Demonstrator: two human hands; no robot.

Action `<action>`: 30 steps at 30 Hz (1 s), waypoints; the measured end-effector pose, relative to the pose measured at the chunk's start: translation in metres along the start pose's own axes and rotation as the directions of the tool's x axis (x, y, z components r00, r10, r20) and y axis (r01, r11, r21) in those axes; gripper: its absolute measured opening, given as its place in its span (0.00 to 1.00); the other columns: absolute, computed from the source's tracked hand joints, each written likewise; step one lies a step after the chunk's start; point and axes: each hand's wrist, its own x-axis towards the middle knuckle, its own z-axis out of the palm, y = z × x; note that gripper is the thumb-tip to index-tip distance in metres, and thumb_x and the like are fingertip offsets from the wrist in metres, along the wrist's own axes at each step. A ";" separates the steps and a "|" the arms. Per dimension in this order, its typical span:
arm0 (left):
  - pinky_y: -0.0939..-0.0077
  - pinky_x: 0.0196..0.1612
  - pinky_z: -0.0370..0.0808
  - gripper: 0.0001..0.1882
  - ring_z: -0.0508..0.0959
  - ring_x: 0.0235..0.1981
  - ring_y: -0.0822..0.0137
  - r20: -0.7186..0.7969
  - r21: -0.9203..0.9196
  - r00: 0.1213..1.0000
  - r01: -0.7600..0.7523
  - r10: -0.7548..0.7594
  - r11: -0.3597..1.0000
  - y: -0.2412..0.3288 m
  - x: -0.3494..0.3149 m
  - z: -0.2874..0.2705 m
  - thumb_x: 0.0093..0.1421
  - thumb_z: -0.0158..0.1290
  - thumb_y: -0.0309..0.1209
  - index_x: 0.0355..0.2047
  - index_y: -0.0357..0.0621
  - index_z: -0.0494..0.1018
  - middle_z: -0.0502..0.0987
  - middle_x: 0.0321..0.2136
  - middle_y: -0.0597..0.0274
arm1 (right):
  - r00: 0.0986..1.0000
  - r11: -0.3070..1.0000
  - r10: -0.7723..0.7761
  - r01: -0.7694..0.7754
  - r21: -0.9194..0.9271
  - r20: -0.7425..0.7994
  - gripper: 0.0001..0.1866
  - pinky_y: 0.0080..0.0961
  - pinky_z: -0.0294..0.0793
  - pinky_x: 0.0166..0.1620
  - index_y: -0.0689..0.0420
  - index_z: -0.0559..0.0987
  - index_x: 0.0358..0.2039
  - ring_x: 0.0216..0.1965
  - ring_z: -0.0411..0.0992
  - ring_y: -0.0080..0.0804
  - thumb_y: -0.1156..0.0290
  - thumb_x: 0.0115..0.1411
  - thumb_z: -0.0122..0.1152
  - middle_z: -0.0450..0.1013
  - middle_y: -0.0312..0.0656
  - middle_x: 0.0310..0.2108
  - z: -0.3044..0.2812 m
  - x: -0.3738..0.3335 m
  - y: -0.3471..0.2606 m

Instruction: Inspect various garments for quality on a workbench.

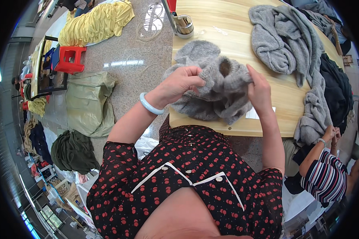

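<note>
A fuzzy grey knitted garment lies bunched on the near left part of the wooden table, partly over its left edge. My left hand pinches a fold of the knit between thumb and fingers. On the other side, my right hand grips the garment's edge, the thumb hidden behind the fabric. Between the two hands the knit is lifted, and a round dark opening shows in it. A pale blue bangle circles my left wrist.
More grey knitwear is heaped along the table's right side, beside black fabric. A metal can of tools stands at the far left corner. A co-worker in a striped top sits at right. A red stool stands left.
</note>
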 end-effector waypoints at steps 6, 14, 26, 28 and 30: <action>0.86 0.32 0.70 0.09 0.72 0.28 0.78 0.038 -0.216 0.998 0.060 -0.053 0.974 0.014 -0.017 0.000 0.49 0.48 0.22 0.33 0.38 0.69 0.73 0.28 0.66 | 0.960 0.911 0.206 -0.260 -0.321 -0.192 0.11 0.39 0.68 0.37 0.61 0.73 0.38 0.33 0.70 0.52 0.75 0.53 0.48 0.71 0.56 0.30 -0.032 -0.003 0.072; 0.81 0.40 0.70 0.16 0.74 0.36 0.73 0.087 -0.384 0.986 -0.099 0.142 0.918 0.040 -0.041 -0.001 0.50 0.45 0.22 0.41 0.33 0.67 0.74 0.35 0.60 | 0.849 0.615 0.486 -0.502 -0.609 -0.209 0.15 0.32 0.68 0.29 0.62 0.71 0.18 0.25 0.71 0.43 0.63 0.51 0.57 0.72 0.48 0.21 -0.089 -0.042 0.144; 0.78 0.40 0.71 0.12 0.75 0.34 0.70 0.169 -0.375 0.959 -0.148 0.225 0.915 0.049 -0.043 0.049 0.53 0.47 0.22 0.38 0.33 0.67 0.74 0.33 0.57 | 0.903 0.770 -0.424 0.398 0.499 -0.066 0.11 0.31 0.67 0.33 0.61 0.75 0.29 0.27 0.69 0.35 0.70 0.43 0.55 0.71 0.46 0.25 -0.163 -0.048 -0.064; 0.81 0.35 0.72 0.08 0.74 0.30 0.74 0.079 -0.322 0.988 -0.100 0.132 0.941 0.039 -0.014 0.047 0.52 0.50 0.23 0.34 0.37 0.69 0.74 0.29 0.63 | 0.963 0.857 -0.215 0.105 0.505 0.164 0.14 0.24 0.66 0.31 0.63 0.76 0.27 0.26 0.69 0.33 0.79 0.36 0.50 0.71 0.43 0.24 -0.120 -0.040 -0.078; 0.82 0.33 0.72 0.07 0.74 0.28 0.75 0.032 -0.315 0.996 -0.066 0.080 0.947 0.021 0.003 0.043 0.51 0.52 0.23 0.32 0.39 0.69 0.74 0.28 0.65 | 0.953 0.891 -0.190 0.067 0.450 0.235 0.15 0.22 0.65 0.29 0.62 0.75 0.29 0.24 0.67 0.31 0.84 0.37 0.48 0.68 0.41 0.23 -0.070 -0.022 -0.075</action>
